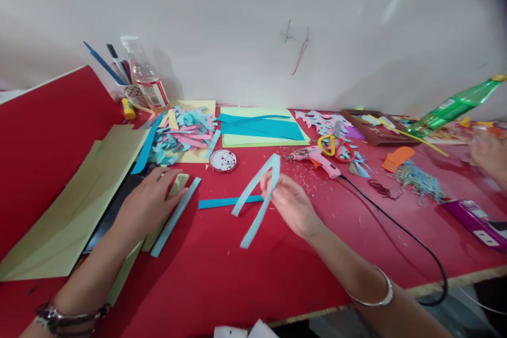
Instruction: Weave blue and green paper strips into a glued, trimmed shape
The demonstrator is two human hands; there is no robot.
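Head camera, looking forward and down
From the wearer's head, near, behind and above the left hand (148,199) and right hand (295,203), the wide view crosses the red table (222,285) and reaches the pale wall (222,26) beyond them.

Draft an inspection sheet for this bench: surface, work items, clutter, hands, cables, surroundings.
Surface: red tabletop, fine scraps scattered beside the pink glue gun.
Work items: folded pale blue strip, raised; darker blue strip lying on the tabletop; loose pale blue strip at left.
Clutter: heap of paper cuttings, green bottle, tangled yarn.
Hands: right hand holds the folded pale blue strip; left hand is over the papers at left, grip not evident.
Cables: black cord runs from the pink glue gun past the front edge.
Surroundings: pale wall behind; another person's hand at right, blurred.
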